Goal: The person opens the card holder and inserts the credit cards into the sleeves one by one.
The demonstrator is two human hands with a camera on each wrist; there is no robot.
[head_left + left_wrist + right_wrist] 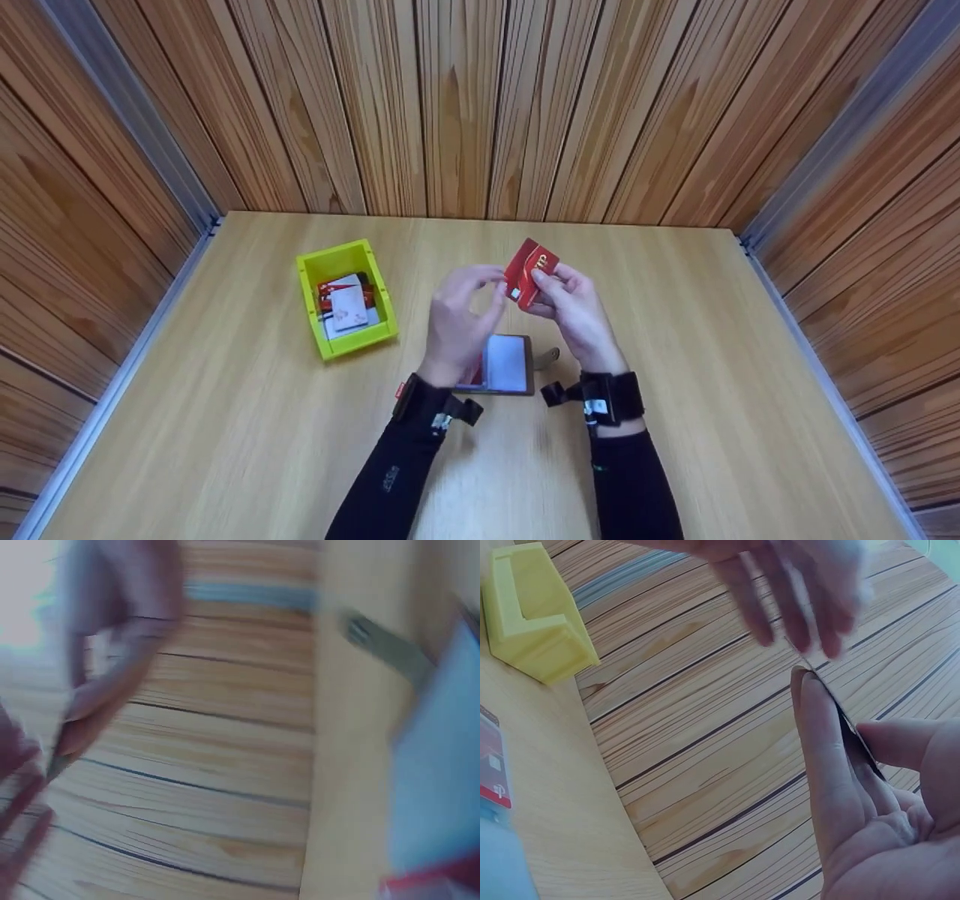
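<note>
My right hand [581, 304] pinches a red bank card [531, 271] between thumb and fingers, above the table. In the right wrist view the card [845, 716] shows only its thin edge. My left hand [461, 319] is close to the card's left edge, its fingers [780, 604] extended, blurred and seemingly apart from it. Below the hands lies an open card holder [508, 365] with a dark cover, pale sleeves and a strap with a snap [547, 358]. A red card [493, 763] sits in one sleeve, mostly hidden by my left hand in the head view.
Left of the hands stands a yellow-green bin [358, 347] holding several cards [349, 307], red and white. The wooden table [225, 420] is bounded by wood-panelled walls [457, 112] at the back and both sides.
</note>
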